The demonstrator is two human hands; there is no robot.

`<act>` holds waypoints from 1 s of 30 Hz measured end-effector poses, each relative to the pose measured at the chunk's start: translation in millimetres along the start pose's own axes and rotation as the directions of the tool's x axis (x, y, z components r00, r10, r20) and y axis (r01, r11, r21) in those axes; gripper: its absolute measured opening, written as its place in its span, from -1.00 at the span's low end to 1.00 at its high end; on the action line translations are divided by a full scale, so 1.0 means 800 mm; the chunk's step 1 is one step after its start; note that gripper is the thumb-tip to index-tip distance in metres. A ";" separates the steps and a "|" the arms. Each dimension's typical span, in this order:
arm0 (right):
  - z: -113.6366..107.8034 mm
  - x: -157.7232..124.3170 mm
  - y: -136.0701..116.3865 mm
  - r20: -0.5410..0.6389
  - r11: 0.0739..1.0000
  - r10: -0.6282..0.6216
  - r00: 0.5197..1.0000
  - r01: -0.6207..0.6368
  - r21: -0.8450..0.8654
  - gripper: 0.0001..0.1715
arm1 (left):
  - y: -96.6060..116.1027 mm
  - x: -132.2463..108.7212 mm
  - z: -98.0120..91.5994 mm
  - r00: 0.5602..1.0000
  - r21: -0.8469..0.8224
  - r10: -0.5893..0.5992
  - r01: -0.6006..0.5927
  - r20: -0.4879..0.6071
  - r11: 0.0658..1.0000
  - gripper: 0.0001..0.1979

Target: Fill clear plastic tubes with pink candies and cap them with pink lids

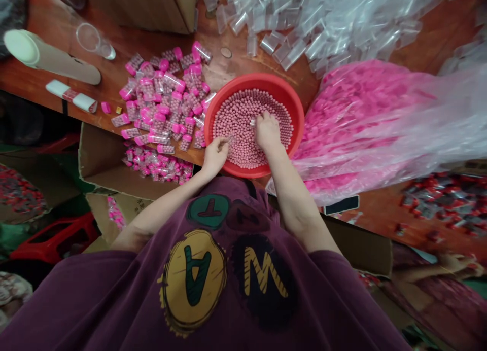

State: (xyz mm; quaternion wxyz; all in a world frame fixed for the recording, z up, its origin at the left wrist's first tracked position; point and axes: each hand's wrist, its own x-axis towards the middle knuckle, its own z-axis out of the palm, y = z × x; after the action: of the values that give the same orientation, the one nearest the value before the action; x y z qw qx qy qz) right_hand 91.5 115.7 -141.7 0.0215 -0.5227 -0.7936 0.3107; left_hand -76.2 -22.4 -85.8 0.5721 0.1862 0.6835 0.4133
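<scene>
A red plastic basin [298, 112] holds a bed of small pink beads [243, 150]. My right hand [267, 132] reaches down into the beads, its fingers closed around a small clear plastic bottle [253, 122] that is mostly hidden. At the basin's near left rim, my left hand [216, 157] pinches something clear and small at its fingertips, apparently another such bottle. Left of the basin lies a heap of clear bottles filled with pink beads and closed with pink caps [160, 100].
A clear bag of pink caps [365, 112] leans by the basin's right side. Empty clear bottles [292, 41] are piled behind. A cardboard box [95, 158] with filled bottles sits below the table edge. A phone [342, 205] lies right; another person's arm [433, 272] shows lower right.
</scene>
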 end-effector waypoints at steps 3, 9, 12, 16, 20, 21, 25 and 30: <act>0.022 0.023 -0.017 0.075 0.997 -0.072 0.995 0.070 0.030 -0.58 | 0.010 -0.023 -0.012 0.992 -0.006 -0.003 0.002 -0.129 1.000 -0.90; 0.063 0.008 -0.050 0.109 0.964 -0.145 0.983 0.116 0.237 -0.50 | 0.017 -0.028 -0.026 0.986 0.002 0.027 -0.027 -0.165 1.000 -0.90; 0.053 -0.015 -0.049 -0.011 0.909 -0.102 0.995 0.098 0.404 -0.45 | 0.020 -0.011 -0.015 0.982 0.022 0.069 -0.066 -0.177 0.998 -0.81; 0.034 -0.048 -0.060 -0.122 0.855 -0.027 0.992 0.087 0.511 -0.48 | 0.035 0.010 0.015 0.989 -0.065 0.117 -0.123 -0.089 0.990 -0.69; 0.018 -0.073 -0.068 -0.145 0.798 0.066 0.987 0.036 0.602 -0.45 | 0.057 0.011 0.027 0.994 -0.154 0.109 -0.107 -0.001 0.982 -0.76; 0.012 -0.077 -0.066 -0.148 0.781 0.064 0.987 0.043 0.623 -0.46 | 0.063 0.008 0.026 0.994 -0.169 0.102 -0.096 0.027 0.981 -0.77; -0.029 -0.092 -0.055 -0.216 0.770 0.028 0.976 0.117 0.627 -0.54 | 0.082 0.000 0.016 0.979 -0.201 0.063 -0.024 0.192 0.979 -0.74; -0.092 -0.103 -0.054 -0.199 0.839 -0.212 0.957 0.282 0.465 -0.66 | 0.094 -0.003 0.013 0.925 -0.124 0.017 0.033 0.380 0.992 -0.77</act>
State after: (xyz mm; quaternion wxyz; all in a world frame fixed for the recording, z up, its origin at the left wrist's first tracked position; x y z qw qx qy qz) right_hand 119.8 69.9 -36.1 0.2480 -0.4138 -0.7465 0.4583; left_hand -82.5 23.9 -25.9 0.7062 0.2231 0.5323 0.4100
